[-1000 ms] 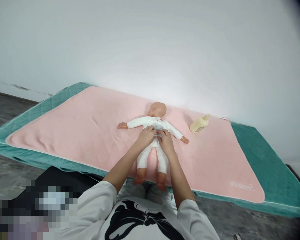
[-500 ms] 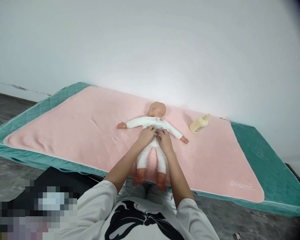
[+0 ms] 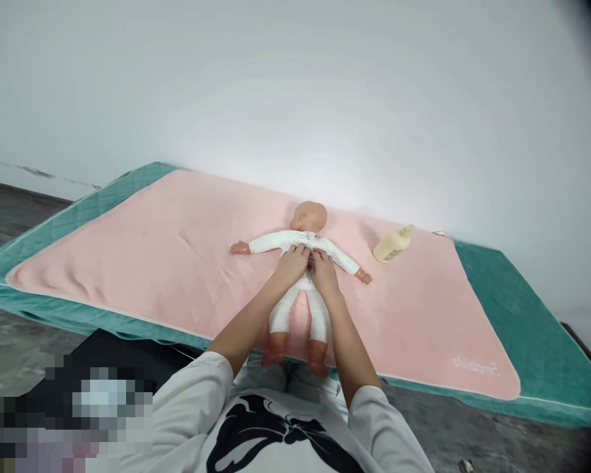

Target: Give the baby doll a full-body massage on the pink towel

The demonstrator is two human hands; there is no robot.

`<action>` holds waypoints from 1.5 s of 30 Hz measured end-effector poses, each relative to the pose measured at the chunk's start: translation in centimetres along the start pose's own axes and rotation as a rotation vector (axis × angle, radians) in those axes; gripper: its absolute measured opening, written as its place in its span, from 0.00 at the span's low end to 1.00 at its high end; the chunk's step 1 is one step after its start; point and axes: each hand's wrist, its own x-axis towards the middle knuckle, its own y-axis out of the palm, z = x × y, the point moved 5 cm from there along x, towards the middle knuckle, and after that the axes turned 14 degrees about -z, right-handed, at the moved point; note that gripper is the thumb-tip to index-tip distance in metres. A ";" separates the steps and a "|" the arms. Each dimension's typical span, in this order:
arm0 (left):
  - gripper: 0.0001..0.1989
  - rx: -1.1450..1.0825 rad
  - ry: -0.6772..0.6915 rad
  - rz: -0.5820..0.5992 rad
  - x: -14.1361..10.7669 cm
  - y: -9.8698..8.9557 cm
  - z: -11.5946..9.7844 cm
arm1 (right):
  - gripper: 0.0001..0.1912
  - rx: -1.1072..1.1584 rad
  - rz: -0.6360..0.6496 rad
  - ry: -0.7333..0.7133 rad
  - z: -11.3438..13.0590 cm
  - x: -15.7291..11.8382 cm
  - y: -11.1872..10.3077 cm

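Note:
A baby doll with white cloth arms, body and legs lies stretched out, head toward the wall. Its bare head is turned to the left, and it appears to be face down, with its arms spread and its feet toward me. My left hand rests on the left half of its upper back, fingers extended and laid down. Beside it, my right hand lies on the right half in the same way. The two hands nearly meet at the middle and cover much of the torso. Neither one grasps anything visible.
A pale yellow pump bottle stands right of the doll. Under both spreads a pink mat, laid over a green padded bed against a white wall. A black object is at lower left, partly blurred out.
Both hands have shifted slightly up the doll's back, and their fingers have straightened from a more curled position. The doll and the bottle have stayed in place.

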 end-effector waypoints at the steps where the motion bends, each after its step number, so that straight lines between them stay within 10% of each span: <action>1: 0.13 0.006 -0.004 0.001 0.0 0.1 0.0 | 0.25 -0.009 0.011 -0.003 0.0 0.0 0.1; 45: 0.21 0.009 -0.114 0.110 1.1 0.8 0.4 | 0.22 0.021 0.064 0.015 -0.9 2.2 1.4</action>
